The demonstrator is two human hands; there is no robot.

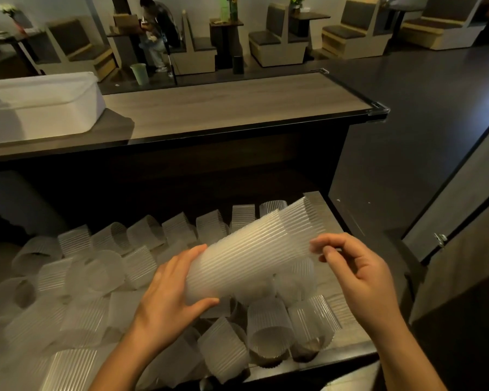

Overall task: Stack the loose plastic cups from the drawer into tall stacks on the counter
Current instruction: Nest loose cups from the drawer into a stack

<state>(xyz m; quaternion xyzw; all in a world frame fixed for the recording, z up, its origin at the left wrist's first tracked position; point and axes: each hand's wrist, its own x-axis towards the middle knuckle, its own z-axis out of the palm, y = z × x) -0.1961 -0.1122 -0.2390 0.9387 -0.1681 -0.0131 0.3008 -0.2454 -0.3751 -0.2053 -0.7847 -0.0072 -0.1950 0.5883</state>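
Nested stack (251, 255) of ribbed, translucent plastic cups is held in the air above the open drawer (347, 314). It lies tilted, with its narrow end at 8 o'clock and its open end at 2 o'clock. Left hand (170, 292) grips the narrow end, fingers curled over the top and thumb underneath. Right hand (362, 277) meets the stack's side at 3 o'clock; its thumb and forefinger are drawn together and appear to pinch the cup wall there, the other fingers curled. Loose cups (268, 328) fill the drawer below, some upright and some on their sides. The stack is not yet on the worktop (223, 108) at 12 o'clock, where a white tub (37, 105) sits at 10 o'clock. Judgement: the cups are light, thin-walled and flexible. The ribs offer some grip, but a hard squeeze would likely dent a wall or jam the nested cups. A stack this long may bow or separate if held by 1 end, so support at both ends is advisable.
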